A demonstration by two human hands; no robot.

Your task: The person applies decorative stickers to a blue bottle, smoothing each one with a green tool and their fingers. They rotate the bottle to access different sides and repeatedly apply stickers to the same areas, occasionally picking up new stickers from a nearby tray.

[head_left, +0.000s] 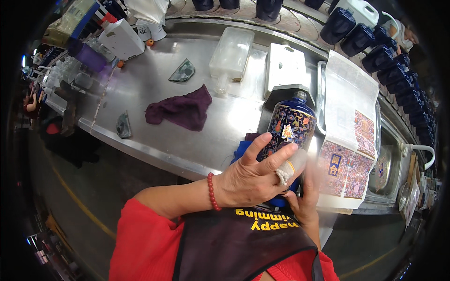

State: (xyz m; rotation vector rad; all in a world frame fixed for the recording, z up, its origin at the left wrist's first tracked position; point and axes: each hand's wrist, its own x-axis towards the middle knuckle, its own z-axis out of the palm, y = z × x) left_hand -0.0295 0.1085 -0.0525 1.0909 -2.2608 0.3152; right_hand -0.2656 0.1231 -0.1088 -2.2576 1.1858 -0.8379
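A dark blue glass bottle, patterned with colourful flowers and gold, leans neck-away in a dark holder at the bench's front edge. My left hand, with a red bead bracelet and a pale wrap on one finger, grips the bottle's near part, fingers spread along its side. Around the lower right side of the bottle is my right hand, its fingers partly blurred. Just right of the bottle lie printed floral decal sheets, partly covered by white paper. A blue cloth shows beside my left fingers.
On the metal bench lie a purple cloth and two green scraper-like pieces. Behind are a clear bottle and a white block. A sink is at right; several blue bottles line the far side.
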